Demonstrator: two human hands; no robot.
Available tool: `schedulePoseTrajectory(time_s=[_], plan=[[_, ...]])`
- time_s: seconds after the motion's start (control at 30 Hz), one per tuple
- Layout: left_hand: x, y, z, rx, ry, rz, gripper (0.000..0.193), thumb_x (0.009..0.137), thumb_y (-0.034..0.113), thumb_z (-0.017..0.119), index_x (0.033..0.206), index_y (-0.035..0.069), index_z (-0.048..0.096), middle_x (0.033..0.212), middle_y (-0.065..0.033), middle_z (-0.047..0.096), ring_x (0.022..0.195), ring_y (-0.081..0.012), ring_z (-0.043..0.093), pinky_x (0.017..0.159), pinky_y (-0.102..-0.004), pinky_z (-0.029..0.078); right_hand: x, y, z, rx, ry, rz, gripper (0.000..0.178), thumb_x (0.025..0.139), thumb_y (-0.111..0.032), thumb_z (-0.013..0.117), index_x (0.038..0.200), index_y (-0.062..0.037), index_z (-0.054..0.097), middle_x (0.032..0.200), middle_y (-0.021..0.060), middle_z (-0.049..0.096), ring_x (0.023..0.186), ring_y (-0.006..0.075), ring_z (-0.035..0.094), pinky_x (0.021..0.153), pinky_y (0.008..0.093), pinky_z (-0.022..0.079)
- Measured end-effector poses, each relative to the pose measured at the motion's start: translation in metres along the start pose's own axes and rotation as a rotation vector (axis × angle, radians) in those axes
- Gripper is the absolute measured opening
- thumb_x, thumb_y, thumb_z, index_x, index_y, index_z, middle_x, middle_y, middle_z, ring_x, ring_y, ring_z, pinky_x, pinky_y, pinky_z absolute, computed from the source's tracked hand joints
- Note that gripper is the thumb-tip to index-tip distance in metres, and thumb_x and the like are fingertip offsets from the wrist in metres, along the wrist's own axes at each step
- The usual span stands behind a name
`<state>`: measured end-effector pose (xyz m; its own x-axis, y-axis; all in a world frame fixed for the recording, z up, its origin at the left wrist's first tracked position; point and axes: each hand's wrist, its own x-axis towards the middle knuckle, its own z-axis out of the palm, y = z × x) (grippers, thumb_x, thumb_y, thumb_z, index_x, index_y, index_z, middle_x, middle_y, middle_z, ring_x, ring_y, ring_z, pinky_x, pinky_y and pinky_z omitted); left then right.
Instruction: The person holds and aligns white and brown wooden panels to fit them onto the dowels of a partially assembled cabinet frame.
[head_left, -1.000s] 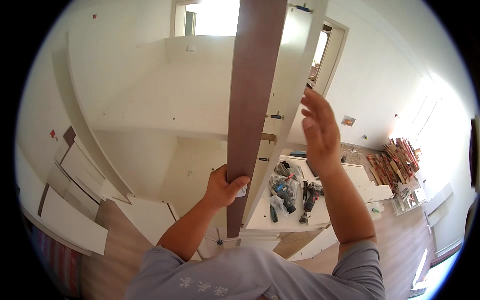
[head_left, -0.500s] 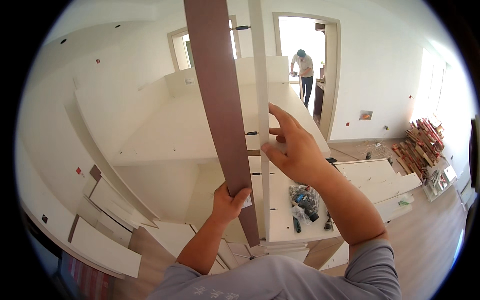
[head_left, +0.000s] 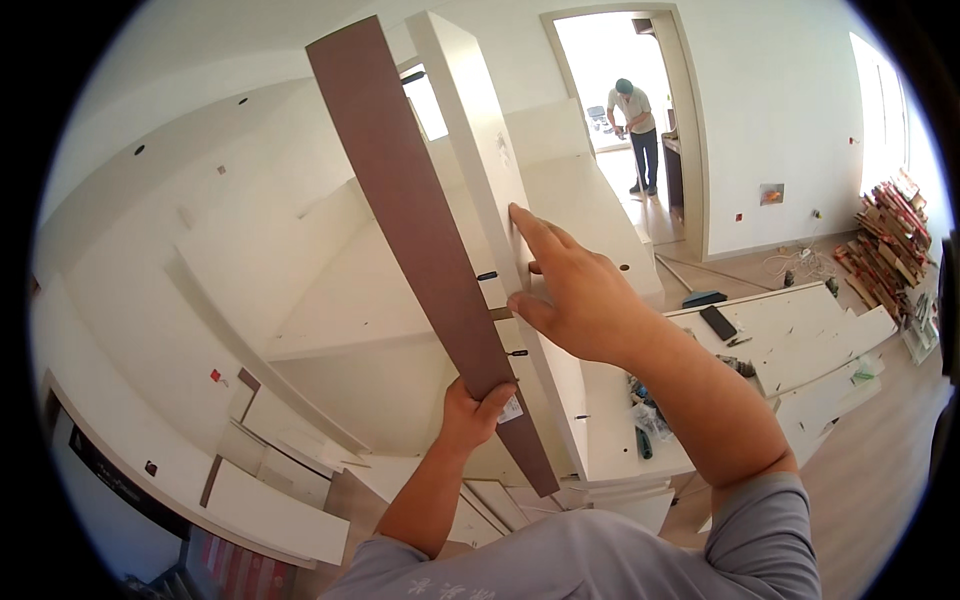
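My left hand [head_left: 475, 410] grips the lower part of a long brown-edged board [head_left: 420, 225], which stands tilted with its top leaning left. Beside it rises a tall white panel [head_left: 470, 120] with small metal fittings along its side. My right hand [head_left: 575, 295] lies flat against that white panel, fingers stretched upward and apart. A small white sticker sits on the board just under my left thumb.
White cabinet panels [head_left: 290, 300] lean and lie around the room's left side. A white board [head_left: 790, 335] on the floor carries tools and a dark flat object. Stacked wood pieces [head_left: 890, 235] sit at the right wall. Another person [head_left: 632, 130] stands in the far doorway.
The brown board has tilted from near upright to leaning left. My right hand has come down from the air onto the white panel. The view has swung toward the doorway.
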<state>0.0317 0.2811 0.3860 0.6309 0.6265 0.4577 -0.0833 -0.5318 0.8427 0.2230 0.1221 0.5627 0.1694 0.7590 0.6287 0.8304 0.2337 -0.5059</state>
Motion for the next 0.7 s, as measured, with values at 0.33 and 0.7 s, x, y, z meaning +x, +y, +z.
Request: schedulePoseTrajectory(time_s=[0.33, 0.7], plan=[[0.003, 0.012, 0.009, -0.076, 0.035, 0.163, 0.031, 0.098, 0.020, 0.073, 0.118, -0.001, 0.065, 0.101, -0.0037, 0.072, 0.088, -0.0117, 0.065, 0.077, -0.0293, 0.053, -0.001, -0.002, -0.003, 0.013, 0.020, 0.025, 0.083, 0.090, -0.017, 0.072, 0.159, -0.0032, 0.027, 0.152, 0.0231, 0.047, 0.121, 0.0390, 0.063, 0.103, 0.0462, 0.050], [0.013, 0.005, -0.006, -0.230, -0.150, 0.148, 0.035, 0.097, 0.016, 0.072, 0.125, -0.001, 0.060, 0.109, -0.0048, 0.070, 0.096, -0.0137, 0.065, 0.083, -0.0313, 0.054, 0.001, -0.007, 0.001, -0.014, 0.011, 0.034, 0.084, 0.089, -0.016, 0.070, 0.158, 0.0005, 0.026, 0.155, 0.0269, 0.042, 0.125, 0.0472, 0.058, 0.106, 0.0478, 0.048]])
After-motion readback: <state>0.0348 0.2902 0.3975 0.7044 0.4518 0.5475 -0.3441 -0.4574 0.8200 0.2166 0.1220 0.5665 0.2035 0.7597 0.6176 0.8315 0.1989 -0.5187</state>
